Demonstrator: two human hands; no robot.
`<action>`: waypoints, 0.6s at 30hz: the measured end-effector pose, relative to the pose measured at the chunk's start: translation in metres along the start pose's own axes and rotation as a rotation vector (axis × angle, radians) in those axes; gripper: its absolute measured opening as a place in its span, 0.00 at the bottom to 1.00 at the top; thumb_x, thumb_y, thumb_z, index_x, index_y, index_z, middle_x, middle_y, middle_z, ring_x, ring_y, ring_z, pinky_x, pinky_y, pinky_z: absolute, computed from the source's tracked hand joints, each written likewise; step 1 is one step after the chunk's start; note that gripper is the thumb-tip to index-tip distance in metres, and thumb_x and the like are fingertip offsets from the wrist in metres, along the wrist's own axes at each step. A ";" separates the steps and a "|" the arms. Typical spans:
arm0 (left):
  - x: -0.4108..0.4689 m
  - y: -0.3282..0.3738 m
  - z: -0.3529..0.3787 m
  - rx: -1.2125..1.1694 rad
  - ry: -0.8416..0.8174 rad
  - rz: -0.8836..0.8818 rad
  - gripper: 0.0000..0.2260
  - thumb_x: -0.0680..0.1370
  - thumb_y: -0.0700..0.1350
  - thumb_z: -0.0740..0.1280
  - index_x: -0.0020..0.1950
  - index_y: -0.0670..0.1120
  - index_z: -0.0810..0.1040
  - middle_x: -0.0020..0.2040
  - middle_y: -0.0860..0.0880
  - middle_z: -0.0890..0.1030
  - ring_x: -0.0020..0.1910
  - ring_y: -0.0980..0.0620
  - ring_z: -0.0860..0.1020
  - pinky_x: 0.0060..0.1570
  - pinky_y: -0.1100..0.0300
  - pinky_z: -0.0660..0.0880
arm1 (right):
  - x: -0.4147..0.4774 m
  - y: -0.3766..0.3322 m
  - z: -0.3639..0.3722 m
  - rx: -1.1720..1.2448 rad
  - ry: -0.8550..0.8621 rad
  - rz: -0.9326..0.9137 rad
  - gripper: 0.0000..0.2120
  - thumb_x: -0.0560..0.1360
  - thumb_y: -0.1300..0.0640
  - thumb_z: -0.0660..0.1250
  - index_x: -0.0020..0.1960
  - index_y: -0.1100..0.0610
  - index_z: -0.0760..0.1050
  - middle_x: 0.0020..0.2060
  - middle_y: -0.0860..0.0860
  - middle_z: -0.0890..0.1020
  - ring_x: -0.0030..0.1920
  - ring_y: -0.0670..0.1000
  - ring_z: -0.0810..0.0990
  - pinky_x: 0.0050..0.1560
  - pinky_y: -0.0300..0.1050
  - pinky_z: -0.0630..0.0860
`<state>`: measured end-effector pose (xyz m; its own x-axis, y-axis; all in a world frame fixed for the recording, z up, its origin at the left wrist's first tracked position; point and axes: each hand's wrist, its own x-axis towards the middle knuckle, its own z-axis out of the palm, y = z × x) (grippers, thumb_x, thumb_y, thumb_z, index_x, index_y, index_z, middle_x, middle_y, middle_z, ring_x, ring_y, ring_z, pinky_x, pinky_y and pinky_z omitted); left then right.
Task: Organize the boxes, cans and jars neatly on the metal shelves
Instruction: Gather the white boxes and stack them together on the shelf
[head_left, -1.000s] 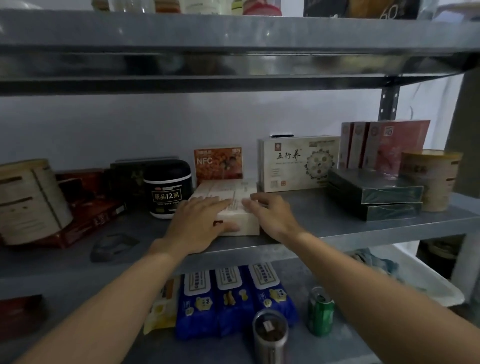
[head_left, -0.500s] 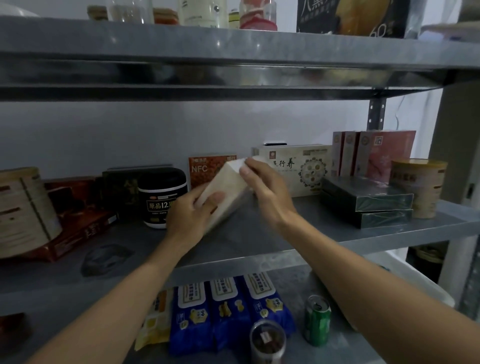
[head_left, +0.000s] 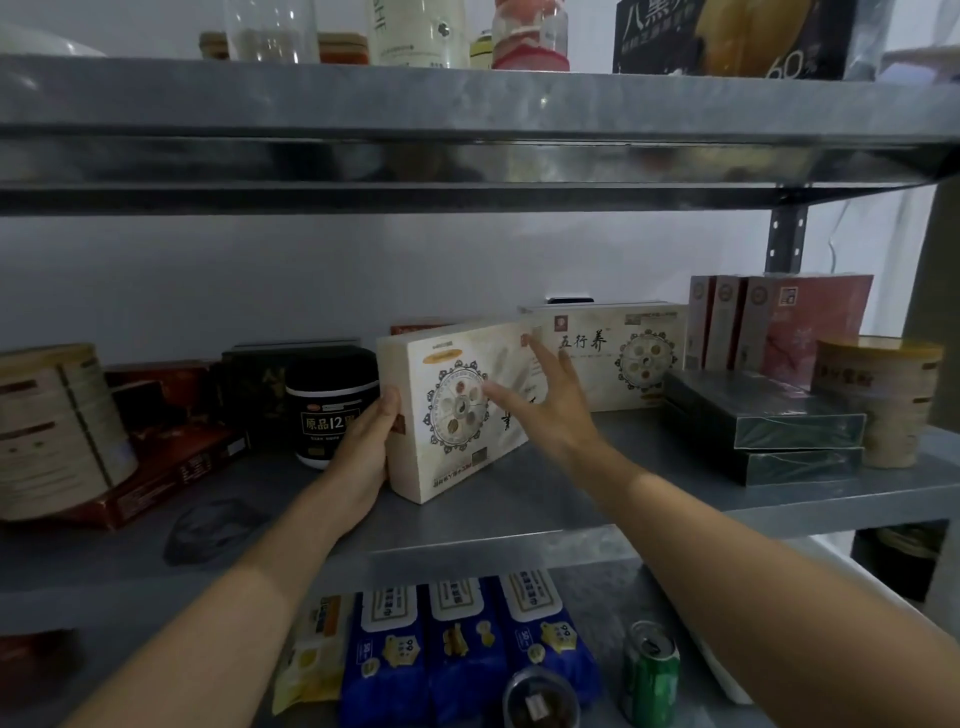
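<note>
A cream box (head_left: 447, 410) with a round emblem stands upright on the middle metal shelf (head_left: 519, 499), its print upside down. My left hand (head_left: 366, 447) presses flat against the box's left side. My right hand (head_left: 545, 400) hovers in front of the box's face with fingers spread, blurred, holding nothing. A matching cream box (head_left: 618, 353) stands behind it to the right. A black jar (head_left: 324, 400) sits just left of my left hand.
Two stacked green boxes (head_left: 763, 431), upright red boxes (head_left: 779, 322) and a tan can (head_left: 883, 395) fill the shelf's right. A tipped tan can (head_left: 57, 431) lies on red boxes (head_left: 171, 447) at left. Blue packets (head_left: 452, 644) and a green can (head_left: 649, 670) are below.
The cream box lay flat under both hands, was tilted up, and now stands upright. My right hand has let go and pulled back from it. The view has risen.
</note>
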<state>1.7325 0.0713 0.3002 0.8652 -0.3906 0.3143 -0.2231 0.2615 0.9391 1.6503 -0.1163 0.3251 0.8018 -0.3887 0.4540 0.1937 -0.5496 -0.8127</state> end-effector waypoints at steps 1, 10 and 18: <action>0.002 0.000 -0.001 -0.023 -0.003 -0.017 0.20 0.72 0.61 0.60 0.61 0.55 0.76 0.58 0.52 0.82 0.61 0.52 0.77 0.64 0.52 0.70 | 0.003 0.005 0.001 0.007 0.002 0.034 0.45 0.68 0.36 0.73 0.77 0.39 0.52 0.79 0.50 0.44 0.79 0.55 0.46 0.75 0.58 0.54; -0.002 -0.008 0.001 0.223 -0.025 0.069 0.29 0.69 0.46 0.77 0.68 0.54 0.70 0.57 0.57 0.81 0.55 0.59 0.80 0.48 0.64 0.76 | 0.020 0.034 0.017 0.151 0.007 0.156 0.58 0.57 0.37 0.79 0.79 0.46 0.51 0.75 0.51 0.61 0.75 0.56 0.60 0.73 0.59 0.63; -0.003 -0.006 0.004 0.142 0.052 0.076 0.23 0.71 0.37 0.74 0.62 0.54 0.74 0.52 0.57 0.84 0.52 0.58 0.82 0.44 0.63 0.79 | 0.032 0.036 0.012 0.438 0.070 0.276 0.65 0.51 0.44 0.84 0.79 0.49 0.52 0.74 0.50 0.64 0.72 0.53 0.65 0.67 0.49 0.67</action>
<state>1.7294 0.0673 0.2938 0.8648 -0.3269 0.3812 -0.3469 0.1599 0.9242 1.6898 -0.1395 0.3054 0.8196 -0.5320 0.2127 0.2111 -0.0647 -0.9753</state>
